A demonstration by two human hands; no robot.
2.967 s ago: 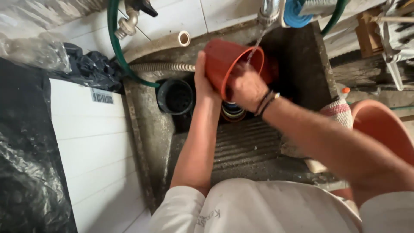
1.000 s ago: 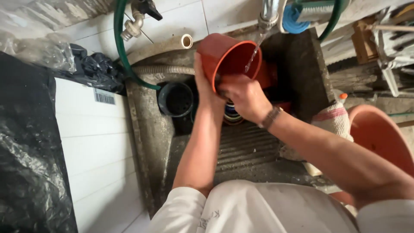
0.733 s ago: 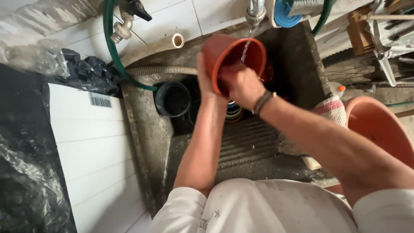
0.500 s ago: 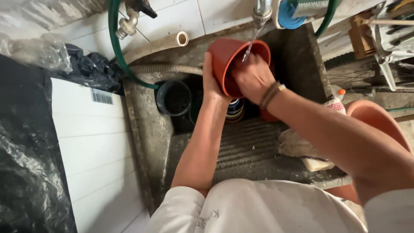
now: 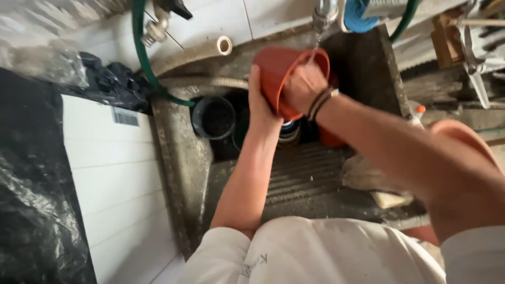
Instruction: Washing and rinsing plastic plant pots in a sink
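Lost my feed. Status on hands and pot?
Left hand grips red pot from outside. Right hand inside it, under tap stream. Nothing blocking.

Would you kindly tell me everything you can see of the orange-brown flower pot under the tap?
The flower pot is a round, tapered, terracotta-coloured pot, plastic by its look. It is tilted on its side over the sink, mouth toward the tap, whose thin water stream falls on its rim. The left hand cups its outer wall from below; the right hand reaches into its mouth. Its base is hidden.

The pot (image 5: 273,73) looks smooth matt plastic, the sink (image 5: 184,158) rough stained concrete, the tap (image 5: 323,10) shiny metal.
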